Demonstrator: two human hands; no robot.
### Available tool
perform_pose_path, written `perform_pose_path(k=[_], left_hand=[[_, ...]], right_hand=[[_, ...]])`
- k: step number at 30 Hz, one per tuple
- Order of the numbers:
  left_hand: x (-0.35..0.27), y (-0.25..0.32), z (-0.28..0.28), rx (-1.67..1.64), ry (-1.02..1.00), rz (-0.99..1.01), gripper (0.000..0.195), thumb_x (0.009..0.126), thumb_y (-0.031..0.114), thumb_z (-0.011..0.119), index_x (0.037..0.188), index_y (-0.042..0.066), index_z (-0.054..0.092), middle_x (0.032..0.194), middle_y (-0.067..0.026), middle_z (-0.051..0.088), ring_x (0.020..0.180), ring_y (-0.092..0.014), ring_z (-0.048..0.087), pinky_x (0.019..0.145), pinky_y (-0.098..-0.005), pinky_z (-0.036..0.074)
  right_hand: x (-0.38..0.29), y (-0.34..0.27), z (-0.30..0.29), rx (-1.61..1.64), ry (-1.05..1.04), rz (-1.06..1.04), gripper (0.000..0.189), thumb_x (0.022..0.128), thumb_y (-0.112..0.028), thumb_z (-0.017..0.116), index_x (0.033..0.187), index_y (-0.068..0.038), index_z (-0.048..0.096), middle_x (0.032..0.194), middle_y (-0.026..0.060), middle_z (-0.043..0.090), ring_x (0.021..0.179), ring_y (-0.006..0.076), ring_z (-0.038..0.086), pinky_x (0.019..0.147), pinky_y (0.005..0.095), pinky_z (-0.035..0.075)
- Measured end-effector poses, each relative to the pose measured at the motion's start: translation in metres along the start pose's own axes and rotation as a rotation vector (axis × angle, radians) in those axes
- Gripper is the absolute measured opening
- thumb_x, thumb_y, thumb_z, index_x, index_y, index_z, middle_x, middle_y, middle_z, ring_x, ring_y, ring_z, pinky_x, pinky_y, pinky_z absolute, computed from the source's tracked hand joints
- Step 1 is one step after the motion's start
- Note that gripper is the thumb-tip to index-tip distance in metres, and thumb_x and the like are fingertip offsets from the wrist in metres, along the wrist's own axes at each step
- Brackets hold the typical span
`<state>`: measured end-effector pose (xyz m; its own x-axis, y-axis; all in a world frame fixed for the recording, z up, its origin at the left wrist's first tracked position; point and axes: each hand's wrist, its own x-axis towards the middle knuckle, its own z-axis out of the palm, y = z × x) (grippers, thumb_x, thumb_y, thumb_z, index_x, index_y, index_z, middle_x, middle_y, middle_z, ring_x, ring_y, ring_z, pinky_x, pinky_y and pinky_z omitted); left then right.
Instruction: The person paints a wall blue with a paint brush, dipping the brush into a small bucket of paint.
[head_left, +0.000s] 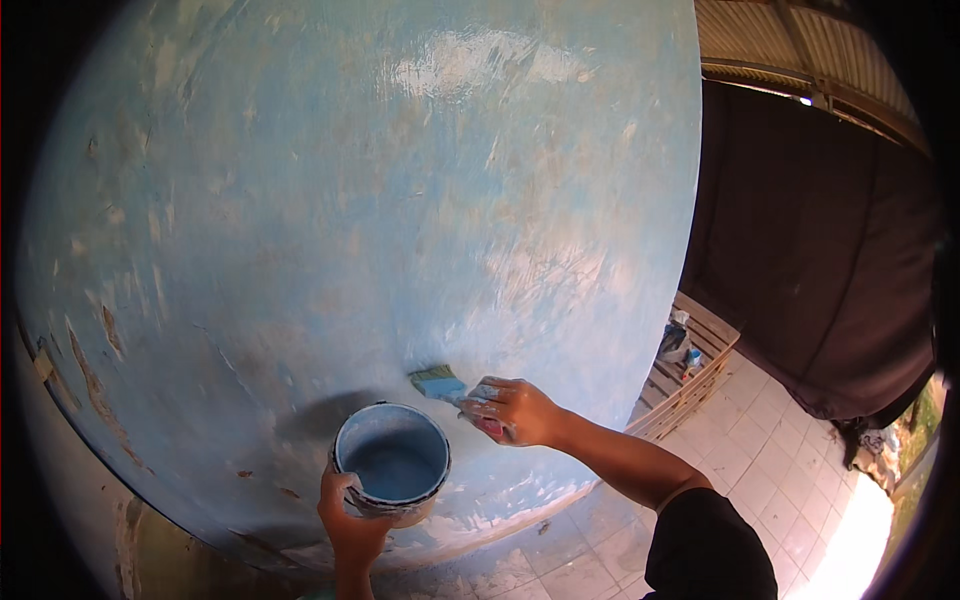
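Note:
My right hand (511, 412) grips the handle of a flat paintbrush (441, 384), and white-blue paint smears its fingers. The bristles point left and lie against or very close to a wall (420, 225) painted patchy light blue. Lower down, my left hand (349, 499) holds a round paint bucket (439, 480) by its side, thumb over the rim. Blue-grey paint (394, 469) covers the bottom of the bucket. Wet, shiny patches show on the wall near the top and right of the brush.
Chipped plaster (94, 375) marks the wall's lower left. Past its right edge stands a slatted wooden bench (694, 375) with bags on it. A dark cloth sheet (810, 247) hangs under a corrugated roof (847, 45). Pale tiles (757, 457) cover the floor.

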<state>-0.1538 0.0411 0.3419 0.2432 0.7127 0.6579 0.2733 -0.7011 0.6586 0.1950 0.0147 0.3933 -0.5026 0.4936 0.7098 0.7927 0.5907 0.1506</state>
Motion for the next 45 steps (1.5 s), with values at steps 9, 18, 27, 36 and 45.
perform_pose_path(k=[9,18,27,36,45], left_hand=[[0.047,0.031,-0.008,-0.027,-0.078,0.180,0.081,0.049,0.008,0.099,0.116,0.011,0.054,0.130,-0.0236,0.066,0.123,-0.043,0.064,0.106,-0.0517,0.050],[0.093,0.078,-0.005,-0.081,-0.030,0.196,0.076,0.048,0.002,0.096,0.112,0.008,0.055,0.104,-0.0089,0.064,0.104,-0.025,0.064,0.096,-0.0390,0.050],[0.105,0.090,-0.006,-0.118,-0.041,0.186,0.071,0.051,0.003,0.095,0.111,0.008,0.059,0.108,-0.0162,0.070,0.109,-0.034,0.069,0.099,-0.0424,0.052],[0.103,0.090,-0.012,-0.057,-0.012,0.242,0.074,0.051,-0.003,0.092,0.113,0.008,0.054,0.103,-0.0080,0.064,0.103,-0.023,0.065,0.096,-0.0385,0.050],[0.091,0.079,-0.037,0.018,0.000,0.295,0.078,0.049,-0.001,0.093,0.115,0.009,0.053,0.106,-0.0104,0.064,0.105,-0.028,0.066,0.097,-0.0400,0.050]], right_hand=[[0.103,0.070,-0.150,-0.538,0.656,0.091,0.034,0.082,-0.002,0.081,0.115,-0.002,0.074,0.096,0.0155,0.075,0.080,0.0325,0.069,0.071,0.0401,0.058],[0.082,0.032,-0.125,-0.056,0.219,0.099,0.031,0.085,-0.006,0.077,0.114,0.002,0.074,0.100,0.0201,0.076,0.084,0.0353,0.070,0.075,0.0413,0.058],[0.160,0.083,-0.229,-0.476,0.509,0.143,0.025,0.088,-0.006,0.075,0.113,-0.002,0.074,0.097,0.0199,0.075,0.081,0.0374,0.068,0.074,0.0431,0.057],[0.119,0.058,-0.164,-0.338,0.283,-0.043,0.025,0.089,-0.008,0.077,0.112,0.000,0.075,0.094,0.0218,0.075,0.076,0.0365,0.067,0.070,0.0406,0.056],[0.129,0.070,-0.187,-0.459,0.580,0.202,0.021,0.089,-0.004,0.074,0.110,0.001,0.074,0.096,0.0187,0.076,0.085,0.0358,0.069,0.075,0.0396,0.056]])
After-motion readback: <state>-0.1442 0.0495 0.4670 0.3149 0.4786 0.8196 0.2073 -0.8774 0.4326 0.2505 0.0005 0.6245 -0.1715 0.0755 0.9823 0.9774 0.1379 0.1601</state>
